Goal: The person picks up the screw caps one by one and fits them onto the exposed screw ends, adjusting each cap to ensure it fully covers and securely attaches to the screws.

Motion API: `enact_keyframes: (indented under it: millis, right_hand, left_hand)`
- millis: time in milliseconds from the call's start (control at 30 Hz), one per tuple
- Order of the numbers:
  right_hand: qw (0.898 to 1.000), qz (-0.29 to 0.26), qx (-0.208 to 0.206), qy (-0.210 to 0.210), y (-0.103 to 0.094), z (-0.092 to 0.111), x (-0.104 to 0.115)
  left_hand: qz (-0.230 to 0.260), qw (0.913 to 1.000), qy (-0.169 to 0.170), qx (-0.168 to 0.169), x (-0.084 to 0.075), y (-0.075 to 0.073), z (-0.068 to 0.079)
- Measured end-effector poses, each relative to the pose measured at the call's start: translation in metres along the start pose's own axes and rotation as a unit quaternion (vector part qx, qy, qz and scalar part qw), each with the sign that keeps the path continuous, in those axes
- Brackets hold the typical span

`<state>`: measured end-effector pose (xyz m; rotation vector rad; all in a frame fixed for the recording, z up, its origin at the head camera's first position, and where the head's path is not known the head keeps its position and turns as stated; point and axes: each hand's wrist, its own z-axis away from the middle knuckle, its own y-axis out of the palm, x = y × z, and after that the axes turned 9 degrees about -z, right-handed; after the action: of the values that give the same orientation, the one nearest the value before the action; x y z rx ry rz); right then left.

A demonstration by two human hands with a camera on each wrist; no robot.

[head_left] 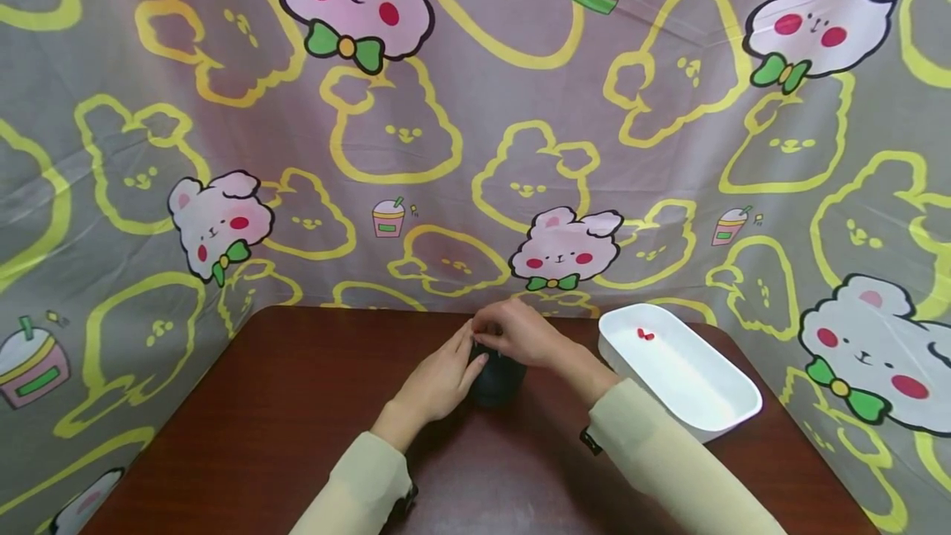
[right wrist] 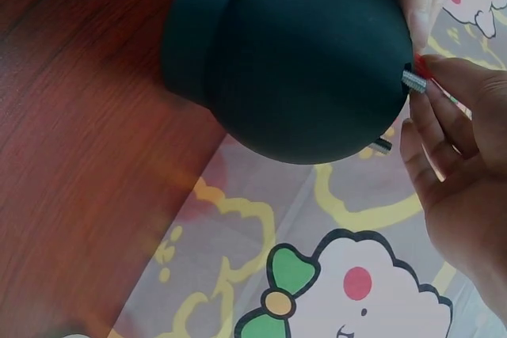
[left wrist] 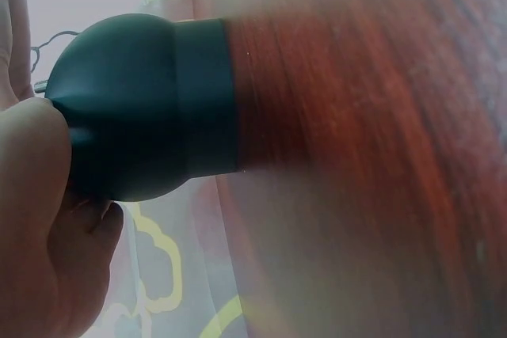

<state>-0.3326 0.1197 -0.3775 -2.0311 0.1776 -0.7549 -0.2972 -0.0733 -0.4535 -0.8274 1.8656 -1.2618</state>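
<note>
A dark, rounded, dome-like object [head_left: 499, 384] with a narrower cylindrical base stands on the table, seen sideways in both wrist views. My left hand [head_left: 438, 374] grips it from the left, thumb on the near side and fingers behind. Short threaded metal studs stick out of its top; one stud [right wrist: 413, 81] lies beside my right fingertips, another stud [right wrist: 382, 146] stands apart from them. Between thumb and fingers, my right hand [head_left: 523, 333] pinches a small red piece [right wrist: 421, 66] at the top of the dome. Most of that piece is hidden by the fingers.
On the right of the brown table [head_left: 312, 419] stands a white rectangular tray [head_left: 691, 378] with a few small red pieces [head_left: 645, 334] near its far end. A patterned cloth [head_left: 475, 106] hangs behind the table and along its sides.
</note>
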Motion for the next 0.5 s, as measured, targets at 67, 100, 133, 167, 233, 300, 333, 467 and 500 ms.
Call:
enact_keyframes:
  millis: [67,100,133,167,233,300,333,467,500]
  right_hand:
    - [1.0,0.007,0.003,0.002,0.0003,0.0009,0.0007]
    - [1.0,0.011,0.005,0.003,0.0004,0.0014,0.001]
    - [1.0,0.014,0.007,0.005,0.0002,0.0017,0.002]
    - [1.0,0.019,0.01,0.006,0.0,0.0019,0.0029]
    - [1.0,0.023,0.016,0.011,-0.0007,0.0022,0.0039]
    - [0.999,0.026,0.02,0.013,-0.0012,0.0021,0.0045]
    - [0.999,0.026,0.022,0.014,-0.0015,0.002,0.005]
    - [0.999,0.032,0.031,0.018,-0.0015,0.0016,0.0053]
    - [0.999,0.033,0.033,0.019,-0.0014,0.0015,0.0053]
  left_hand:
    - [0.001,1.0,-0.006,0.006,-0.0003,-0.0001,0.0005]
    - [0.002,0.9999,-0.007,0.008,-0.0004,-0.0002,0.0006]
    - [0.003,0.9999,-0.01,0.011,-0.0006,-0.0004,0.0008]
    - [0.005,0.9998,-0.012,0.013,-0.0007,-0.0006,0.0009]
    - [0.006,0.9998,-0.015,0.013,-0.0007,-0.0008,0.0009]
    - [0.007,0.9997,-0.016,0.014,-0.0009,-0.0013,0.0008]
    - [0.008,0.9997,-0.017,0.014,-0.001,-0.0015,0.0008]
    - [0.007,0.9997,-0.017,0.014,-0.0014,-0.0018,0.0008]
    - [0.006,0.9997,-0.017,0.014,-0.0015,-0.0016,0.0008]
